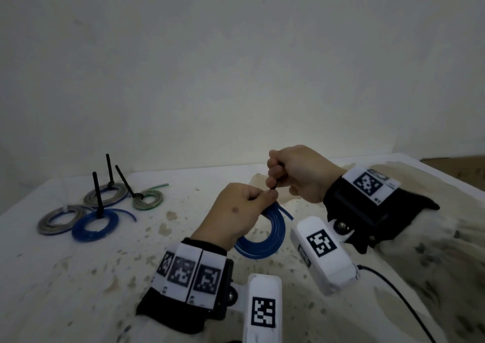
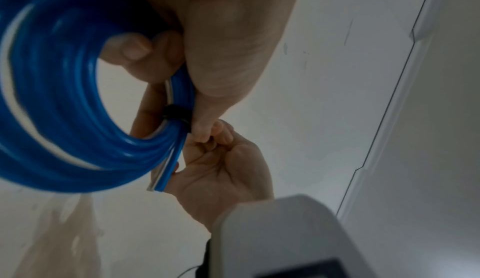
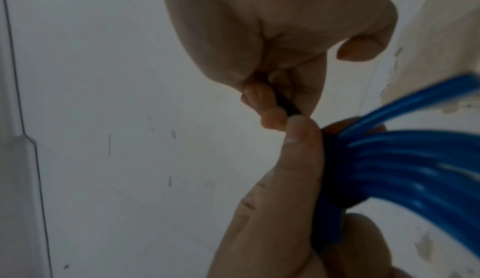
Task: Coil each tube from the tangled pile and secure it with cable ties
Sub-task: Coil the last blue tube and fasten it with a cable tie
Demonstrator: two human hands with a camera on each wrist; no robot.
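A blue tube coil [image 1: 262,240] hangs just above the white table, held up by my left hand [image 1: 236,211], which pinches its bundled strands at the top. A black cable tie [image 2: 176,113] is looped around those strands beside my left thumb. My right hand [image 1: 296,174] is fisted around the tie's black tail [image 3: 283,102], directly above the left hand's fingertips. In the left wrist view the blue coil [image 2: 59,97] fills the left side, with its cut ends pointing down. In the right wrist view the blue strands [image 3: 415,163] run to the right behind my left thumb.
Four tied coils lie at the table's far left: a blue one [image 1: 98,224], a grey one [image 1: 61,219], another grey one [image 1: 106,197] and a small greenish one [image 1: 148,198], three with black tie tails standing up. A black cable [image 1: 399,298] crosses the stained table at the right.
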